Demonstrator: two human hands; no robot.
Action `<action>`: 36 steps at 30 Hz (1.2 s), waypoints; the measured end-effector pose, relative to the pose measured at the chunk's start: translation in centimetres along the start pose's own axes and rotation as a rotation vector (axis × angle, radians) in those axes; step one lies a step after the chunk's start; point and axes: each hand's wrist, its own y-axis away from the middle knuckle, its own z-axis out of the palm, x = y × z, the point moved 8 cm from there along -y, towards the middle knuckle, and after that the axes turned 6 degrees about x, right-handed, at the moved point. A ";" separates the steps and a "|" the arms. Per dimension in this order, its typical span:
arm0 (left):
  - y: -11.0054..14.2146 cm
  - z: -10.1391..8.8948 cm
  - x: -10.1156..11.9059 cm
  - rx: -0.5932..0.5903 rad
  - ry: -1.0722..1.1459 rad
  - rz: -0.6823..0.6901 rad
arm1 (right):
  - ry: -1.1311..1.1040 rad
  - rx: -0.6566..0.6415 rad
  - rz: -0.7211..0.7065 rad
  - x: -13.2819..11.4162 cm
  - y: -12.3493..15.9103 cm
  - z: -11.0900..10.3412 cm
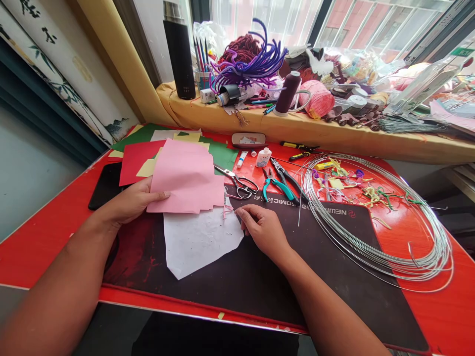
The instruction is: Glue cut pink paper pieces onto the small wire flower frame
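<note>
One pink paper stack (183,175) in the left hand's (143,200) grip, pinched at its near-left corner.

Smooth matt pink paper (183,178); shiny metal scissors (241,185).

There were two hands, a left hand (129,201) and a right hand (241,217); one stack of pink paper (185,178), one white sheet (196,242), one pair of scissors (230,174), one pair of teal-handled pliers (281,185), one coil of wire (419,269), one glue bottle (263,157), one thermos flask (179,59), one cone of thread (287,94) and one ball of yarn (316,99)
</note>
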 end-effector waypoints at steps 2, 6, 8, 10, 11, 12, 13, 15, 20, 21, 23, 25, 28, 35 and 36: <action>0.1 0.1 0.2 0.003 -0.008 0.002 | 0.000 -0.001 -0.001 0.0 0.0 0.0; 0.2 0.1 0.3 0.022 -0.026 -0.007 | -0.001 0.002 -0.002 0.2 -0.1 0.0; 0.1 0.1 0.3 0.018 -0.021 -0.009 | -0.002 0.002 -0.003 0.3 -0.1 0.0; 0.0 0.1 0.2 0.013 -0.014 -0.005 | -0.002 0.002 -0.006 0.3 -0.1 0.0; 0.0 0.1 0.1 0.011 -0.009 -0.005 | -0.003 0.004 -0.008 0.3 -0.1 0.0; 0.0 0.0 0.0 0.008 -0.006 -0.008 | -0.004 0.005 -0.009 0.2 -0.1 0.0; -0.1 0.0 -0.1 0.007 -0.004 -0.013 | -0.005 0.007 -0.009 0.2 -0.1 0.0; -0.1 0.0 -0.2 0.009 -0.001 -0.024 | -0.004 0.010 -0.005 0.2 -0.1 0.0; -0.1 -0.1 -0.2 0.016 0.001 -0.028 | 0.001 0.007 -0.005 0.2 -0.1 0.1; -0.1 -0.1 -0.2 0.016 0.001 -0.030 | 0.002 0.007 -0.007 0.2 -0.1 0.1; -0.1 -0.1 -0.2 0.016 0.001 -0.034 | 0.005 0.007 -0.009 0.2 -0.1 0.1; -0.1 0.0 -0.2 0.013 0.003 -0.033 | 0.007 0.007 -0.013 0.2 -0.1 0.1; 0.0 0.0 -0.1 0.011 0.004 -0.030 | 0.007 0.005 -0.015 0.2 -0.1 0.1; -0.2 -0.2 -0.3 0.004 -0.009 -0.021 | 0.021 0.003 -0.017 0.0 0.0 0.1; -0.3 -0.2 -0.4 0.002 -0.012 -0.017 | 0.023 0.003 -0.018 0.0 0.0 0.1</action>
